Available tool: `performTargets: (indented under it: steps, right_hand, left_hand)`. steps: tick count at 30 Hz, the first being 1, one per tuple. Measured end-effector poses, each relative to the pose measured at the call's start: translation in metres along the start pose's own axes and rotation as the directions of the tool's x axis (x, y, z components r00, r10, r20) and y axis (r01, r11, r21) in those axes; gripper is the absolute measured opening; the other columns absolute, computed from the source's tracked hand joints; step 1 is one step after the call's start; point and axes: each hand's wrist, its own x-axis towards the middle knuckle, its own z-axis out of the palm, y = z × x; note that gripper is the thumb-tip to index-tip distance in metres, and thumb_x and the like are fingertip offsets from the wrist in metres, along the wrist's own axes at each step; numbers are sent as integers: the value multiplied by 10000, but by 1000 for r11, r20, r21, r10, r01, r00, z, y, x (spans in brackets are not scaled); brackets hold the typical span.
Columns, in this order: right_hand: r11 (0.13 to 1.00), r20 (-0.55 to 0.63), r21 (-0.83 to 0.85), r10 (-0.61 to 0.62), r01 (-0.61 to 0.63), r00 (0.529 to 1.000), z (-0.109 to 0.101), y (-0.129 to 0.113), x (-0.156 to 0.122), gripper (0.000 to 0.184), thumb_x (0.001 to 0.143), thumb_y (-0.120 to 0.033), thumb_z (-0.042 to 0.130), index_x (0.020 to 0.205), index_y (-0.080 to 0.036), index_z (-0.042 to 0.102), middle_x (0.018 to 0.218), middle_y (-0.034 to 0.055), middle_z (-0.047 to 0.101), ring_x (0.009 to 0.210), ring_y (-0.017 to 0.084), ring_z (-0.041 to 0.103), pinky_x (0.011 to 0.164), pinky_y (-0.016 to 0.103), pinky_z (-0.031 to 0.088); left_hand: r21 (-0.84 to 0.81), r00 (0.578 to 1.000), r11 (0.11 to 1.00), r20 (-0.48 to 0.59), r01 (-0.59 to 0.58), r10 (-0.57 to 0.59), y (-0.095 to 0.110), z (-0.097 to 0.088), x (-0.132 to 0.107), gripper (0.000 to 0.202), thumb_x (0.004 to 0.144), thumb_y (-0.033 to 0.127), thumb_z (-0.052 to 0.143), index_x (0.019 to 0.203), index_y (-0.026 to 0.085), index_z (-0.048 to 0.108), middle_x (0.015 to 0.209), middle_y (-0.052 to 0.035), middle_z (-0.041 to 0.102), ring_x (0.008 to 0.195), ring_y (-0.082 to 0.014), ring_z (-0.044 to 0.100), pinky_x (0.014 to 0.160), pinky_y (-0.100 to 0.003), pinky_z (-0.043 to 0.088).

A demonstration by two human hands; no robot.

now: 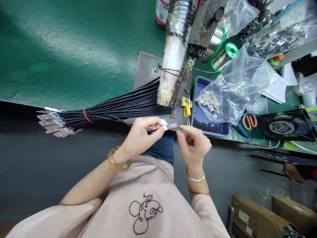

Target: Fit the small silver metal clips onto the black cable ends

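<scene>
My left hand pinches the wired end of a black cable between thumb and fingertips, with white covering on one finger. A small metal USB connector sits at that cable's tip, above the board's front edge. My right hand is closed just to the right of the connector, thumb and forefinger together; what they hold, if anything, is too small to make out. Behind my hands lies a bundle of black cables, tied with a red band, with metal connectors at its left end.
A wrapped fume duct and a mounted soldering iron hang over the grey board. To the right stand a blue tray with bagged connectors, a solder spool, orange-handled pliers and a black fan.
</scene>
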Motion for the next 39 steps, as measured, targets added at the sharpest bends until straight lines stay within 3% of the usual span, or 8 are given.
performTargets:
  steps: [4, 8, 13, 19, 28, 33, 36, 39]
  right_hand:
    - [994, 206, 0, -107, 109, 973, -1, -8, 7, 40, 947, -185, 604, 941, -207, 636, 640, -55, 659, 485, 65, 556, 530, 214, 429]
    - [982, 405, 146, 48, -117, 913, -19, -7, 13, 118, 954, -251, 574, 849, -213, 612, 579, -85, 571, 432, 53, 446, 464, 208, 349]
    - [934, 201, -183, 342, -308, 918, -45, 35, 40, 166, 912, -311, 623, 795, -197, 652, 644, -41, 604, 499, 76, 416, 548, 249, 353]
    - [918, 361, -269, 375, -290, 853, -42, 88, 67, 102, 821, -272, 673, 840, -186, 725, 829, 29, 735, 598, 120, 518, 645, 290, 403]
    - [940, 550, -257, 333, -224, 766, -41, 82, 72, 59, 804, -197, 629, 748, -195, 648, 741, -10, 673, 570, 105, 466, 630, 280, 355]
    - [903, 198, -135, 428, -408, 882, -51, 74, 51, 84, 850, -248, 628, 783, -204, 602, 696, -42, 620, 475, 71, 362, 526, 258, 295]
    - [897, -74, 81, 439, -433, 895, -50, 54, 36, 128, 883, -293, 629, 805, -208, 573, 830, 6, 703, 515, 78, 482, 493, 237, 327]
    - [870, -52, 299, 425, -392, 904, -36, 25, 23, 128, 873, -277, 659, 819, -214, 561, 840, 8, 727, 561, 83, 563, 493, 212, 379]
  left_hand:
    - [75, 993, 996, 109, -46, 38, -4, -5, -4, 136, 827, 167, 604, 712, 129, 666, 613, 16, 559, 554, -72, 451, 534, -187, 387]
    - [91, 945, 995, 327, -35, 3, -4, -17, -8, 110, 806, 152, 614, 726, 125, 684, 587, 20, 544, 529, -67, 418, 480, -177, 325]
    - [7, 843, 998, 535, 58, -52, 4, -30, -4, 112, 791, 185, 658, 713, 129, 715, 677, -37, 676, 593, -106, 570, 524, -176, 436]
    - [-35, 917, 999, 397, 35, -18, 6, -22, 2, 146, 783, 244, 723, 695, 127, 720, 628, -21, 644, 534, -83, 511, 499, -184, 404]
    - [-35, 967, 998, 251, 46, -36, -8, -11, 1, 158, 812, 273, 707, 738, 132, 707, 667, -24, 657, 592, -100, 568, 579, -204, 465]
    - [-59, 991, 998, 129, 30, -23, -8, -7, 4, 114, 795, 248, 703, 787, 135, 708, 721, -28, 685, 645, -104, 602, 645, -201, 500]
    - [-39, 999, 999, 41, 24, -23, -10, -3, 3, 99, 788, 237, 693, 780, 139, 705, 687, -13, 663, 610, -96, 579, 610, -193, 480]
    - [16, 999, 1000, -49, 13, -12, -10, 3, 2, 120, 784, 242, 686, 724, 140, 669, 653, -5, 632, 590, -97, 562, 572, -192, 453]
